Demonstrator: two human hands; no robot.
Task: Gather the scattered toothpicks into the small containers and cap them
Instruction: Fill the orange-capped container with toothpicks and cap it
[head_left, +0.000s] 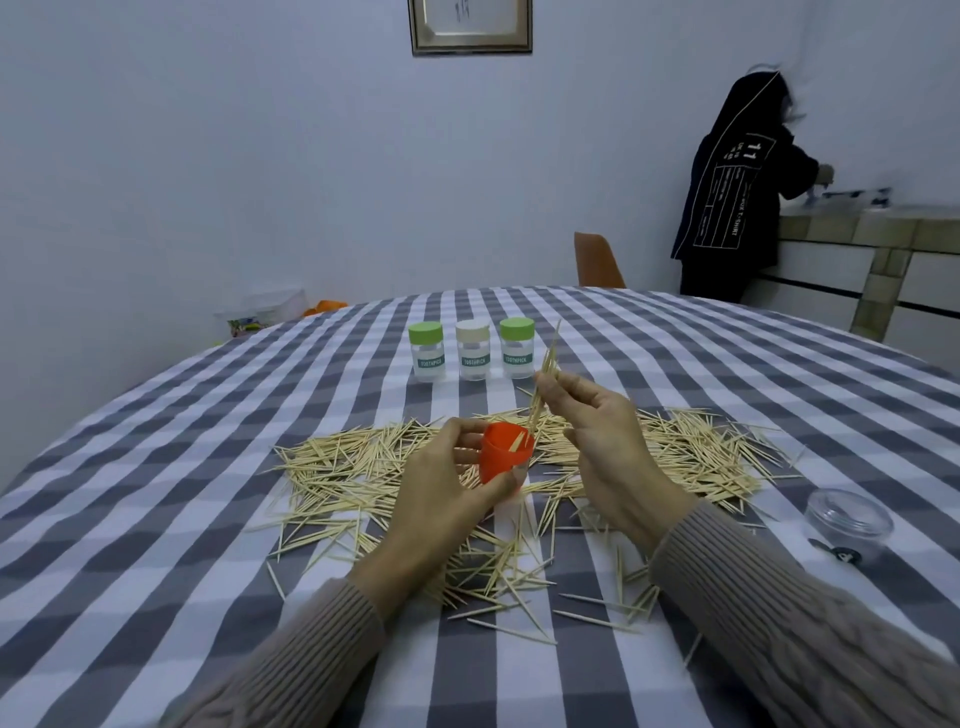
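Toothpicks (545, 371) pinched in a small bundle by the right hand (597, 441) stand steeply, tips aimed down-left into the orange cup (501, 457) just below. The left hand (447, 483) grips that cup, mouth tilted toward the bundle, over the scattered pile (337, 467) on the bench (156, 519).

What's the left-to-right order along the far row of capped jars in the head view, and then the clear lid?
Left green-capped jar → beige-capped jar → right green-capped jar → clear lid, nearer and far right on the tablecloth.
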